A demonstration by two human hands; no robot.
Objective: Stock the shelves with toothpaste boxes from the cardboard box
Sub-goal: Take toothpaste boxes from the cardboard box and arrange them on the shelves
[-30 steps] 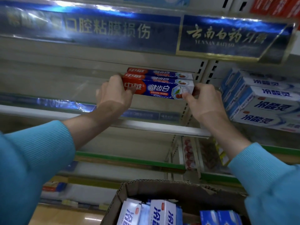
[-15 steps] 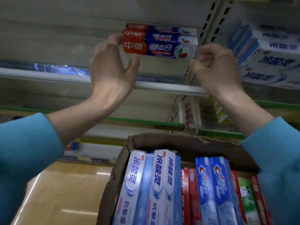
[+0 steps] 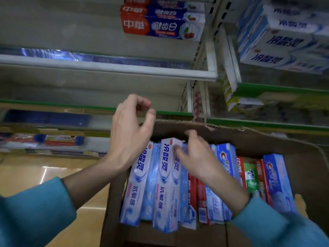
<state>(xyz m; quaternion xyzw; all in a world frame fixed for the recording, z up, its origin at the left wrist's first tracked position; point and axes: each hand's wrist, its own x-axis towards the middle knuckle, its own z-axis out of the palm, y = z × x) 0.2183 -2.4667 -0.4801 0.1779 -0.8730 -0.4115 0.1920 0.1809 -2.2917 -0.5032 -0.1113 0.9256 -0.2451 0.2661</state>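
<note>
Fetching step: right hand (image 3: pixel 197 157) fingers touch white toothpaste box (image 3: pixel 167 177), frame centre, grip unclear; left hand (image 3: pixel 131 129) loosely curled, empty. Next: grasp, lift.

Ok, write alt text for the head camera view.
Two hands reach into an open cardboard box packed with upright toothpaste boxes: the right hand touches the tops of the white-and-blue ones, the left hand hovers above, holding nothing. Above, a stack of red-and-blue toothpaste boxes sits on a store shelf.
</note>
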